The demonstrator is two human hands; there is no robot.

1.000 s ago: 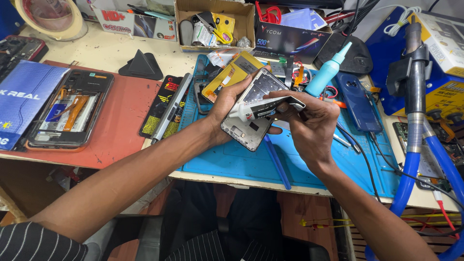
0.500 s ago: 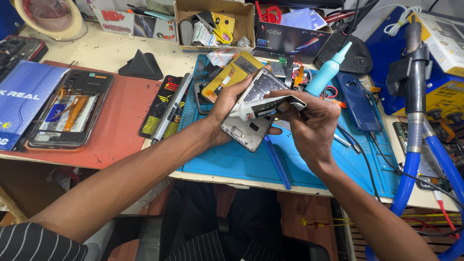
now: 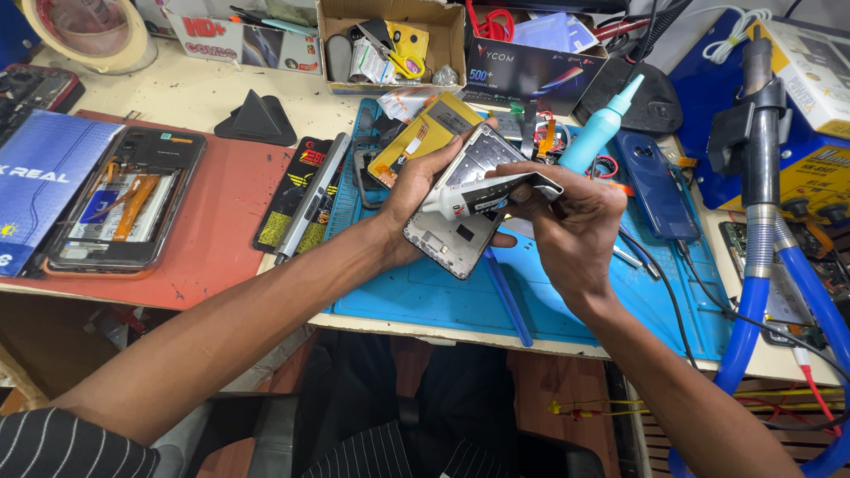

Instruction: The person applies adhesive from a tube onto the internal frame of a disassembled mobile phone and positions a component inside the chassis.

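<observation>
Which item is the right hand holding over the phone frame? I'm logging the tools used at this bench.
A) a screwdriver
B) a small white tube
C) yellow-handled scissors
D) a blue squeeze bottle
B: the right hand pinches a small white tube against the opened phone frame that the left hand supports.

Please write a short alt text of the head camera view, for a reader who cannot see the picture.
Over a blue work mat, the person's left hand holds a grey opened phone frame, while the right hand holds a small white squeeze tube against it. An opened black phone lies on a red mat to the left, and a cardboard box of tools stands behind.
</observation>
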